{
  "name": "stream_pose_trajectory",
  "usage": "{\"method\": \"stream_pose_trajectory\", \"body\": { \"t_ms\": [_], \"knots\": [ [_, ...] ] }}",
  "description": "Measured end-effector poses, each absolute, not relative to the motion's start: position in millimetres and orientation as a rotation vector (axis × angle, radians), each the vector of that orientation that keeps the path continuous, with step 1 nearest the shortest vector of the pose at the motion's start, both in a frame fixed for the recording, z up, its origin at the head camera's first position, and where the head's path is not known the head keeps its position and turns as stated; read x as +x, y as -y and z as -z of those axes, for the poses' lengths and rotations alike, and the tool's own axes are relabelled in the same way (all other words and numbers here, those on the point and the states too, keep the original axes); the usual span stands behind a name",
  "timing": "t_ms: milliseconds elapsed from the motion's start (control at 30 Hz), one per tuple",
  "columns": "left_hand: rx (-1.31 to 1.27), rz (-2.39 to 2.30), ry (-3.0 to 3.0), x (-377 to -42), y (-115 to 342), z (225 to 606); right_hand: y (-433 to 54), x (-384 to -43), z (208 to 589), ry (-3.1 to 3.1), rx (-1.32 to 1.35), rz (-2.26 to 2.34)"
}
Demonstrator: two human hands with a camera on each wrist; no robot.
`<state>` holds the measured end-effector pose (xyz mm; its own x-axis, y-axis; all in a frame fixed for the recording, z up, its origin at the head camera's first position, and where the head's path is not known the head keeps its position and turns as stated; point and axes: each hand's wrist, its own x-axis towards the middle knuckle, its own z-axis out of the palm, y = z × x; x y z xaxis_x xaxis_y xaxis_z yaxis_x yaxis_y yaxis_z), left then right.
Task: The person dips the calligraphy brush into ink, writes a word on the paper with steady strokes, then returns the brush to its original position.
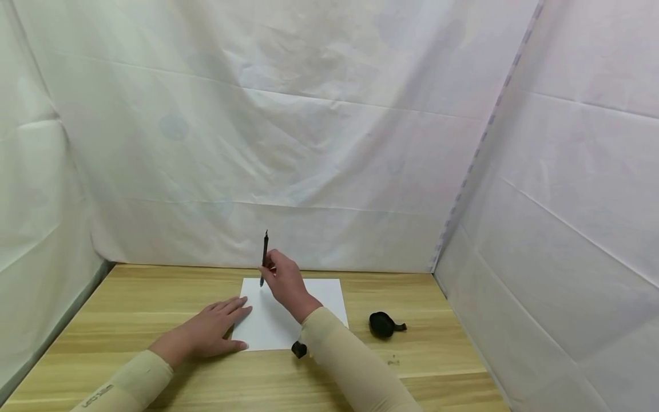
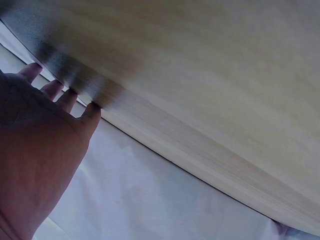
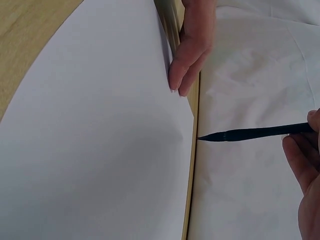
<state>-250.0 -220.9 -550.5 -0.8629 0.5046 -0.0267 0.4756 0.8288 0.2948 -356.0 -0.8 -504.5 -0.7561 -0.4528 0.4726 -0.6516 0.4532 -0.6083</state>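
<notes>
My right hand (image 1: pixel 288 281) pinches a black calligraphy brush (image 1: pixel 265 249) near the upper left part of a white sheet of paper (image 1: pixel 270 329). The brush stands nearly upright, its dark pointed tip (image 3: pixel 210 137) close over the sheet in the head view. No marks show on the visible part of the paper. Flat on the sheet's left edge rests my left hand (image 1: pixel 211 331), fingers straight and slightly spread. In the right wrist view, fingers of the left hand (image 3: pixel 187 62) touch the paper's edge.
A small black dish with a short handle (image 1: pixel 381 325) sits on the wooden table (image 1: pixel 154 297), right of the paper. White cloth (image 1: pixel 288 143) hangs behind the table and along both sides. A small black device (image 1: pixel 298 349) is at the right wrist.
</notes>
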Motion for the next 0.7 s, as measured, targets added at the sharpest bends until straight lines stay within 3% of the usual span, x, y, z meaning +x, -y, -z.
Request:
{"method": "stream_pose_trajectory", "body": {
  "t_ms": [700],
  "knots": [
    [0.776, -0.431, -2.909, -249.0, 221.3, 549.8, 6.4, -358.2, 513.7, 2.518, 0.964, -1.129]
  ]
}}
